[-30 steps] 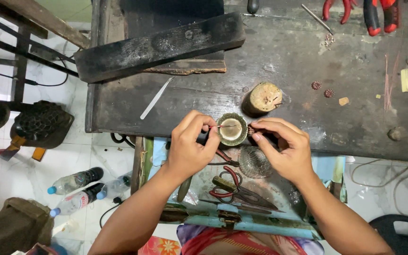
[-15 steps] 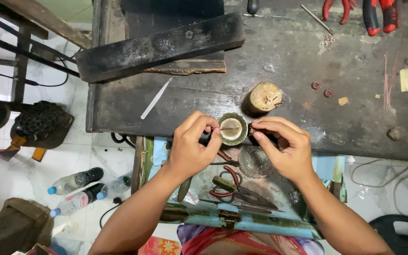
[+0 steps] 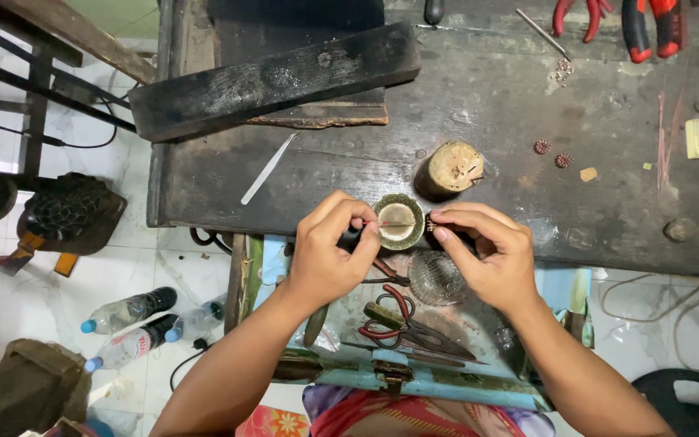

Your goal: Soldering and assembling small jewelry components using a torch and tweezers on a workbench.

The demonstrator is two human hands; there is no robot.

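A small round metal dish [image 3: 399,203] with a scalloped rim sits at the near edge of the dark workbench [image 3: 527,97]. My left hand [image 3: 327,260] pinches a thin stick-like tool [image 3: 396,224] whose reddish tip lies across the inside of the dish. At the dish's right rim, my right hand [image 3: 489,255] grips a tiny dark ornament [image 3: 429,224] between thumb and forefinger. The two hands are close together on either side of the dish.
A short wooden stump [image 3: 452,168] stands just behind the dish. Tweezers [image 3: 269,168], a charred wooden block [image 3: 277,77], red pliers [image 3: 584,18] and two small round ornaments [image 3: 552,154] lie on the bench. Red-handled scissors [image 3: 402,324] and a glass bowl [image 3: 436,279] sit in the open drawer. Plastic bottles [image 3: 127,311] lie on the floor.
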